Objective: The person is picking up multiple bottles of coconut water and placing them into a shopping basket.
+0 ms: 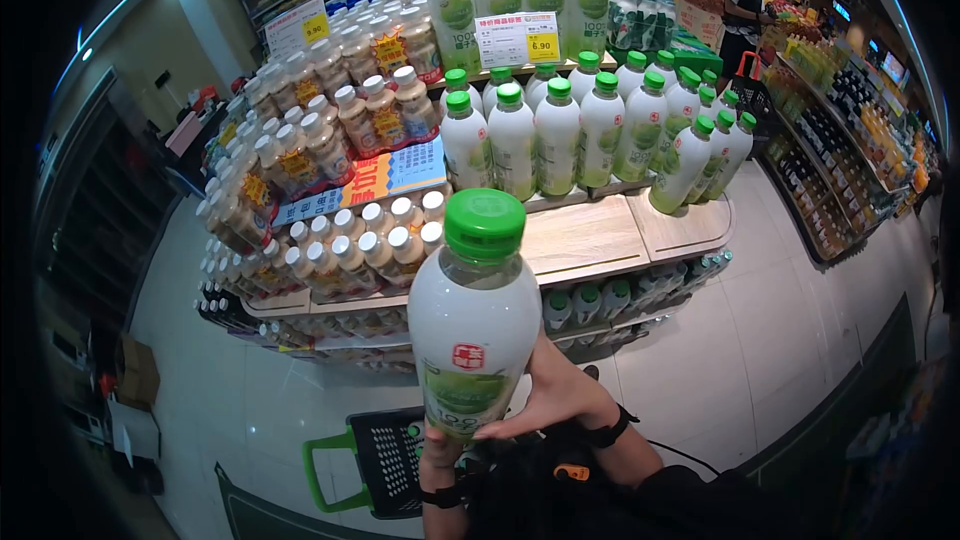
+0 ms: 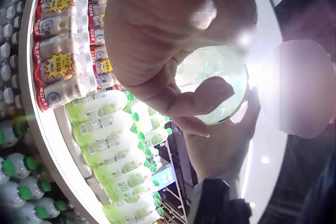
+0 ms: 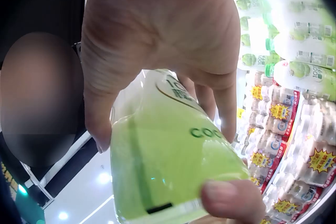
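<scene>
A coconut drink bottle, white above and pale green below with a green cap, stands upright before me in the head view, held by both hands. My left hand supports it low at the base. In the left wrist view the left hand's fingers curl about the bottle's round bottom. My right hand grips the bottle's side, thumb across its lower front. Seen from the right wrist, the right hand spans the green label, with thumb and fingers on opposite sides.
A wooden display shelf carries rows of green-capped bottles and shrink-wrapped white-capped bottles. A price sign stands among them. Below me sits a black shopping basket with a green handle. A person stands at the back right.
</scene>
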{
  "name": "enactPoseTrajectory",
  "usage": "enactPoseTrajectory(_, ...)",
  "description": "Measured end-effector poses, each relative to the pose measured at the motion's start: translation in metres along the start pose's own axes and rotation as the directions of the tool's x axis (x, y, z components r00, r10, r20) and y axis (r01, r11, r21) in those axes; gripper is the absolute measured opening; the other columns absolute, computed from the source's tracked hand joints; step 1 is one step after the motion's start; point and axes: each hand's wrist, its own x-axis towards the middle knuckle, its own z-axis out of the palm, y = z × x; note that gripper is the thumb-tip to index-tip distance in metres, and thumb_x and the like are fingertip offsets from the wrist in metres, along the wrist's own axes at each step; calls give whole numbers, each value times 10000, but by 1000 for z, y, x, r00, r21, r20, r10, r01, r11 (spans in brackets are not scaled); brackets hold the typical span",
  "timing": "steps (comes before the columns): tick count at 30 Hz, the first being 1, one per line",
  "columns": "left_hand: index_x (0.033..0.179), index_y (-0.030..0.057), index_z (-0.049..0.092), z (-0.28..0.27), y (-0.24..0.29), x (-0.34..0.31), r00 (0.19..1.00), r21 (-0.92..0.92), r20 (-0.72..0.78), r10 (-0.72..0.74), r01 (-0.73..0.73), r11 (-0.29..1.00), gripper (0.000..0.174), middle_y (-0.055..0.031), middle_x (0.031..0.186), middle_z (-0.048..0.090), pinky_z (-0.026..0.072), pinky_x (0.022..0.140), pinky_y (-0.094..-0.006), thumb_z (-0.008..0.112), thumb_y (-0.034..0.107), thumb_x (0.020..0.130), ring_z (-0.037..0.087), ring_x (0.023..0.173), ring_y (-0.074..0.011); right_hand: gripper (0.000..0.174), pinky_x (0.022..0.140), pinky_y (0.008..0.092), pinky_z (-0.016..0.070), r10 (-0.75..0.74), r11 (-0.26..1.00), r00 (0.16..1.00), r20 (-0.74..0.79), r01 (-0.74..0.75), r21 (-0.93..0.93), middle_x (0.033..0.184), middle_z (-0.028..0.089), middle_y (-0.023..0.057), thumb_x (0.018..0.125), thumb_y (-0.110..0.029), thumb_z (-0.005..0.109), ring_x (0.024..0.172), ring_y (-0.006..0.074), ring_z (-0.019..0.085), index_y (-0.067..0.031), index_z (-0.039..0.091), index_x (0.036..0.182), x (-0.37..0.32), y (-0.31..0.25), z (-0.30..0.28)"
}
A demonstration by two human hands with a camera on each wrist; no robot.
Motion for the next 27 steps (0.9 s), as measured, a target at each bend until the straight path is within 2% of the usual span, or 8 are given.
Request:
enactPoseTrajectory(2, 1356, -52, 421, -9, -3, -5, 999, -73, -3, -37, 36, 997, 1091, -155, 1302, 589, 499, 939, -367, 776, 723, 675, 616, 1132, -250, 996, 1035, 382, 457, 38, 944, 965, -258, 50, 327, 1311, 589, 140, 583, -229, 965, 1229, 246, 554, 22, 458, 1403, 7, 5, 11)
enactPoseTrajectory(7, 1346, -48, 450, -24, 7, -4, 997, 112, 40, -59, 55, 992, 1040, -161, 1263, 629, 506, 912, -357, 742, 728, 717, 634, 1114, -236, 996, 1026, 377, 464, 352, 736, 893, 282, -450, 506, 1307, 596, 123, 566, -206, 966, 1212, 209, 561, -4, 463, 1401, -5, 35, 9)
enactPoseTrajectory(12, 1278, -15, 462, 7, 66, 23, 1000, 816, -12, -28, 26, 578, 962, -202, 1026, 689, 513, 795, -359, 542, 819, 805, 685, 913, -241, 1121, 1071, 381, 419, 244, 915, 939, 243, -306, 264, 1396, 505, 165, 626, -254, 916, 1281, 272, 517, -43, 269, 1516, 3, 50, 5)
enactPoseTrajectory(18, 1182, -31, 483, -4, 66, 45, 803, 879, -8, 596, -278, 387, 950, -107, 851, 614, 505, 763, -341, 532, 835, 797, 649, 842, -221, 1172, 947, 431, 488, 283, 948, 926, 251, -231, -217, 1203, 595, 161, 550, -167, 834, 1089, 384, 575, -189, 244, 1563, 9, 53, 15)
enactPoseTrajectory(20, 1151, -26, 504, 19, 63, 50, 538, 858, -154, 829, -343, 382, 1005, -79, 825, 559, 493, 767, -321, 555, 884, 729, 611, 858, -207, 1166, 934, 433, 491, 308, 944, 906, 292, -253, -210, 1196, 600, 146, 559, -180, 832, 1084, 372, 579, -203, 245, 1566, 5, 58, 18)
enactPoseTrajectory(21, 1151, -26, 504, 7, 63, 48, 535, 858, -164, 829, -337, 388, 1005, -79, 825, 559, 493, 767, -321, 555, 884, 729, 611, 858, -207, 1175, 936, 430, 493, 332, 937, 882, 335, -266, -229, 1197, 602, 139, 553, -173, 836, 1082, 369, 581, -218, 245, 1567, 5, 59, 19)
enactPoseTrajectory(24, 1066, -1, 541, -37, 79, 36, 617, 819, -120, 778, -381, 429, 803, -73, 838, 544, 467, 710, -306, 674, 734, 771, 562, 828, -185, 1184, 950, 419, 501, 341, 930, 849, 404, -241, -278, 1235, 600, 107, 540, -140, 845, 1102, 353, 579, -260, 262, 1565, 8, 59, 19)
enactPoseTrajectory(27, 828, 35, 535, -21, 114, 24, 722, 916, -113, 682, -190, 353, 269, -47, 739, 502, 381, 628, -298, 677, 253, 760, 469, 700, -140, 1170, 973, 407, 501, 320, 919, 850, 419, -172, -354, 1290, 585, 89, 536, -121, 850, 1135, 338, 569, -259, 292, 1555, 12, 56, 19)
